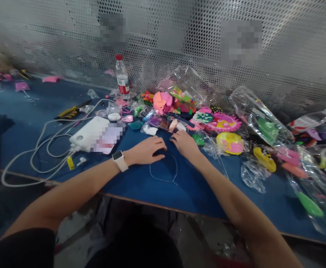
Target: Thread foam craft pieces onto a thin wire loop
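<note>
My left hand [149, 150], with a pale-banded watch [120, 160] on its wrist, rests low over the blue table. Its fingers are curved, and a dark gap shows between them and the thumb. A thin white string [164, 181] lies in a loop below it, its upper end running up to the thumb; whether the hand touches it I cannot tell. My right hand [185, 145] is a little to the right, fingers bent together and tips down on the table. What its fingertips hold, if anything, is hidden. Just beyond them lies a small peach-coloured piece [173, 125].
A white power bank [89, 133] with looped cables [37, 163] lies left, near yellow-handled pliers [68, 112]. A red-capped bottle [122, 78] stands by the perforated metal wall [163, 44]. Colourful foam pieces [224, 122] and plastic bags [260, 115] crowd the back and right.
</note>
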A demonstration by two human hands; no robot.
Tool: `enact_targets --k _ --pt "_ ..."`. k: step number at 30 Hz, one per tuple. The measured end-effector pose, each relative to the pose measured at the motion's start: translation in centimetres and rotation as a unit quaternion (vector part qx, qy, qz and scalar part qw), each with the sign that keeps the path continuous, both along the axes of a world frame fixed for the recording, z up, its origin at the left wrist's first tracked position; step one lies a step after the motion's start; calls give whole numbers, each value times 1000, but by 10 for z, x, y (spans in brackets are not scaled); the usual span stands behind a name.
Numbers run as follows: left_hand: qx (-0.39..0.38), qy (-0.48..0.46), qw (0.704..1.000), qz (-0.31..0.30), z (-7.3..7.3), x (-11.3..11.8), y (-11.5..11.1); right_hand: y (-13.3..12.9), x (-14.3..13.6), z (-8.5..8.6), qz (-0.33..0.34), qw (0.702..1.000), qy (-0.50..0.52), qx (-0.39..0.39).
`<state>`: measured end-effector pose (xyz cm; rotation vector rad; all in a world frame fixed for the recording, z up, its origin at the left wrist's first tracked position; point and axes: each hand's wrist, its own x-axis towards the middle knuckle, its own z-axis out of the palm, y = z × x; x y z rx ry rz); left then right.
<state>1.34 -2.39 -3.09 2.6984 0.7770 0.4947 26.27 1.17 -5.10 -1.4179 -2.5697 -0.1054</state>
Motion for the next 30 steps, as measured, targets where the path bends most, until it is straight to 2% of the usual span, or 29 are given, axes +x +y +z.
enact_targets --k 2,6,9,12,15,21,24,26,30 --pt "-16 1 997 -74 2 5 -14 -2 0 1 14 1000 -9 1" --pt "-7 23 990 -137 -2 18 -37 -13 0 3 -5 1000 -5 15" --pt "-3 62 991 -118 -11 21 -40 -22 -1 8 -18 999 19 25" --pt "-13 74 990 -116 -18 20 -37 -27 -1 16 -2 999 47 24" --pt "-13 76 990 -115 -20 19 -36 -29 0 21 13 998 60 10" --pt "-24 89 991 -101 -21 20 -39 -34 10 32 -13 995 95 -20" --pt "-11 95 994 -45 -22 21 -37 -40 18 41 -26 992 87 -89" --pt "11 85 996 6 -24 22 -33 -44 19 43 -11 988 74 -135" --pt "20 67 996 61 -32 20 -24 -50 10 39 17 981 87 -170"
